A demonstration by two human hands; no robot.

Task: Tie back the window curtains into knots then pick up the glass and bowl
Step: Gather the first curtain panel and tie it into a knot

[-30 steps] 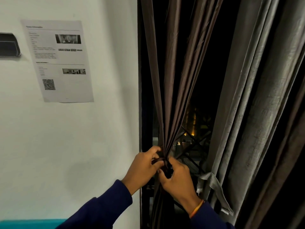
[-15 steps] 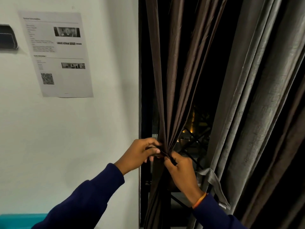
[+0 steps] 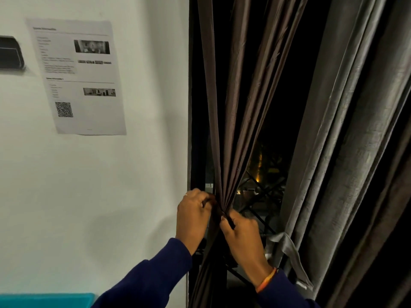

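I'm in a rented-looking room at night: a printed white information sheet with a QR code [image 3: 76, 76] on the plain white wall [image 3: 89, 196], grey-brown fabric curtains [image 3: 226, 107] over a dark window.

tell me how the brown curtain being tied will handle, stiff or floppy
Probably floppy: the brown curtain gathers into tight folds where the left hand and right hand pinch its tie. Its faint sheen suggests it may slip. It seems light, hanging in thin pleats.

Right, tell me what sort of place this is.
Probably a room in a rented or shared lodging, at night. A printed notice with a QR code is stuck on the white wall, and long brown curtains hang over a dark, grilled window.
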